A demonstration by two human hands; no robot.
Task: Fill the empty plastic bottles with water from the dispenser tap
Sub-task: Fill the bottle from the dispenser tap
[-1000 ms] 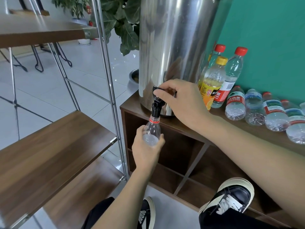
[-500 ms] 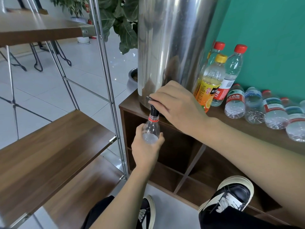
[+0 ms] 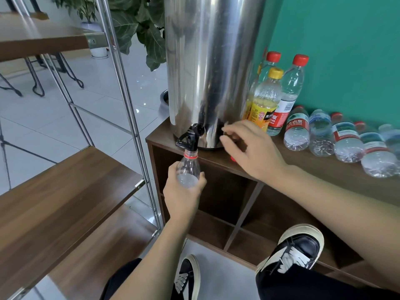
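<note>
Bottle (image 3: 187, 169) base hidden in left hand (image 3: 181, 195), right-hand fingers (image 3: 232, 132) blurred

bare forearms | black trousers (image 3: 303, 284) | black sneakers (image 3: 296, 247) – white laces, cream soles

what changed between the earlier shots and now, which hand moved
The right hand let go of the tap and drew back to the right over the cabinet top, fingers loose and holding nothing. The left hand still grips the bottle with its neck under the tap. The dispenser and spare bottles have not moved.
</note>
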